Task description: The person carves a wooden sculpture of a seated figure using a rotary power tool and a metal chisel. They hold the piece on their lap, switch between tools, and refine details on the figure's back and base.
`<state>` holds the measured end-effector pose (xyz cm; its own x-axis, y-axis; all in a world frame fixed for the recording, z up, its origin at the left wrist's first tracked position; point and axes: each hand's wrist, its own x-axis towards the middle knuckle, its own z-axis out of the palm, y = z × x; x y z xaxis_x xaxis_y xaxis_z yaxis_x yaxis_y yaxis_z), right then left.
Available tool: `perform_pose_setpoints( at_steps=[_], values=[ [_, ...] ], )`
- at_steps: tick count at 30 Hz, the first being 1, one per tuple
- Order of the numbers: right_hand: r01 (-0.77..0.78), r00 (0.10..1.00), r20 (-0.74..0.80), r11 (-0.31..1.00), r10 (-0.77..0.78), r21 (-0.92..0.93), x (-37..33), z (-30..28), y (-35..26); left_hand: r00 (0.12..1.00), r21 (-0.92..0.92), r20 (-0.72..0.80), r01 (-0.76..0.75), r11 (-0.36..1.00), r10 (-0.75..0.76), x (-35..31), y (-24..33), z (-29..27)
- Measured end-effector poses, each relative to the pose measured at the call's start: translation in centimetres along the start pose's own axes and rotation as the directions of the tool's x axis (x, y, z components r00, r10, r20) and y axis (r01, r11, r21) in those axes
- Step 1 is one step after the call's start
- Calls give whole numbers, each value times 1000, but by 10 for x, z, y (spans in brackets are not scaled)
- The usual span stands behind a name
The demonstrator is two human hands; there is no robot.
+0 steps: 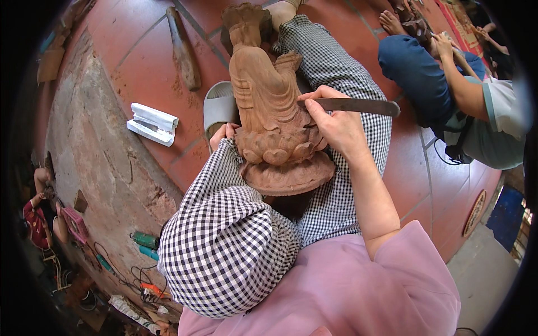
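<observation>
Now right hand (336, 126) grips chisel (350, 105) against statue (269, 106); left hand (223, 134) seemingly steadies it.

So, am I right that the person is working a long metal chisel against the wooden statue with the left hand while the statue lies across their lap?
Not quite: the head view shows the right hand holding the long metal chisel against the wooden statue. The left hand only shows as fingertips at the statue's base. The statue does lie across the lap.
</observation>
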<state>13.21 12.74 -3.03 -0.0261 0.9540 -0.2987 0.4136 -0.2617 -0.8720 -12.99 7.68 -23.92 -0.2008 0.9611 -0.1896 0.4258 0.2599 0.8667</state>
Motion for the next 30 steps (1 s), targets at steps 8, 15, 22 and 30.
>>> perform_pose_setpoints(
  at_steps=[8,15,22,30],
  values=[
    [-2,995,95,1000,2,2,6,-7,1,1000,-4,-4,-4,1000,4,1,-2,-2],
    [351,936,69,914,-344,-203,6,0,10,1000,-13,-11,-7,1000,6,2,-1,0],
    [285,958,57,927,-280,-246,2,4,-1,1000,-10,-20,-5,1000,5,2,-1,0],
    [186,982,46,970,-181,-159,7,1,3,1000,-21,-25,-9,1000,8,2,-1,1]
  ],
)
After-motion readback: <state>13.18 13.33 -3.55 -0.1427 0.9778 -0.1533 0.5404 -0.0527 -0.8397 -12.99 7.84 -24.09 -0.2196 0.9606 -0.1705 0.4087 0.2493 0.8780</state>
